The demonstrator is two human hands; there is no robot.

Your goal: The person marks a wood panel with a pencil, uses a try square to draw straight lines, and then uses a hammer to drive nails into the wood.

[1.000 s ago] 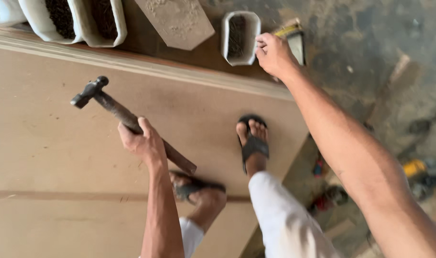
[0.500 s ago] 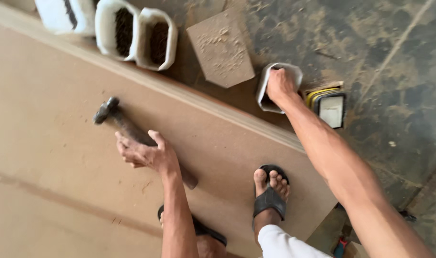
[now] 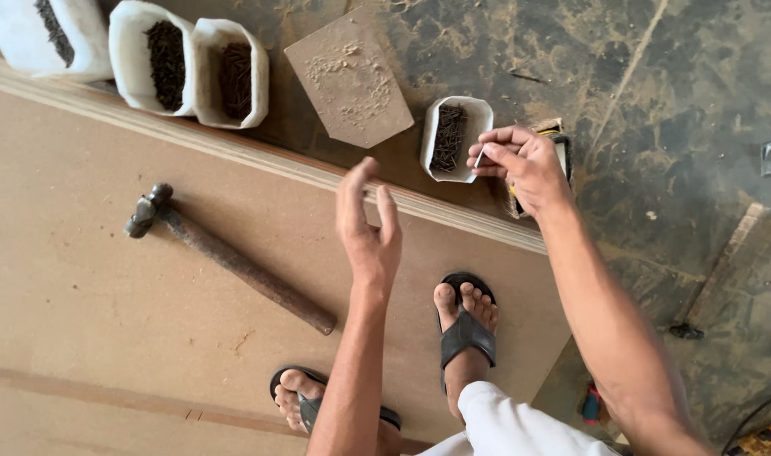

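Underfoot, a large brown board (image 3: 81, 312) fills the left and lower part of the view, its pale layered edge running from upper left down to the right. Beyond that edge lies a dusty, dark concrete floor (image 3: 656, 101). The person stands on the board in black sandals (image 3: 465, 329), both feet near its right corner.

A hammer (image 3: 225, 256) with a rusty handle lies flat on the board, its head toward the upper left, well apart from both hands. A square offcut of board (image 3: 347, 80) sits on the floor just past the edge.

Three white cut-open tubs (image 3: 162, 59) holding dark nails stand in a row at the top left, against the board's edge. A smaller white tub (image 3: 453, 139), also with nails in it, stands on the floor between the offcut and the right hand.

The left hand (image 3: 369, 232) is raised above the board's edge with its fingers spread and loose, holding nothing. The right hand (image 3: 521, 165) is just beside the smaller tub, thumb and fingertips pinched together on a thin nail (image 3: 479, 157).
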